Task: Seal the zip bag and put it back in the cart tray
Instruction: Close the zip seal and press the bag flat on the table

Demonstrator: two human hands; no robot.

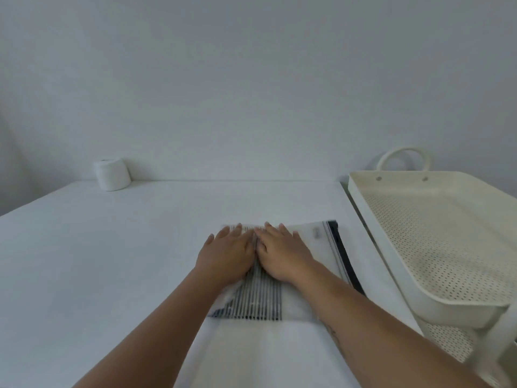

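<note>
My left hand (228, 252) and right hand (282, 252) lie flat, palms down, fingers spread and side by side on the zip bag (303, 305), gripping nothing. The bag is frosted, soft plastic, lying flat on the smooth white table (98, 261), with a folded black-and-white striped cloth (258, 301) showing through and a dark zip strip along its right edge. Just beside it stands the cream cart tray (436, 306), perforated metal with rounded corners. Far back sits a white roll (112, 175).
</note>
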